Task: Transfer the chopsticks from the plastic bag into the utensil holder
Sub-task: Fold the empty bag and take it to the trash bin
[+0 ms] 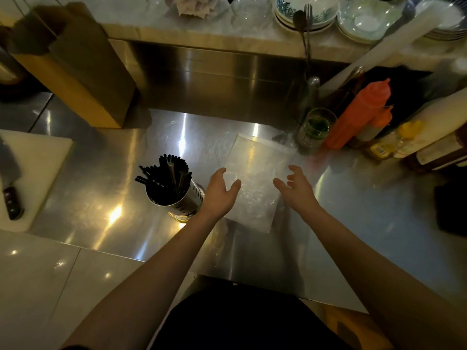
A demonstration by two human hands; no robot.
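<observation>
A clear plastic bag (pixel 255 173) lies flat on the steel counter, and I see no chopsticks inside it. To its left stands a perforated metal utensil holder (pixel 182 198) with several black chopsticks (pixel 164 173) sticking up out of it. My left hand (pixel 221 192) hovers over the bag's left edge with loosely spread fingers, holding nothing. My right hand (pixel 295 185) hovers at the bag's right edge, fingers relaxed and apart, also holding nothing.
A white cutting board (pixel 38 173) with a cleaver (pixel 10 188) lies at the left. A wooden knife block (pixel 75 72) stands at back left. Orange squeeze bottles (pixel 358 114), a glass (pixel 316 127) and sauce bottles crowd the right. Bowls and plates (pixel 303 13) are stacked on the raised shelf.
</observation>
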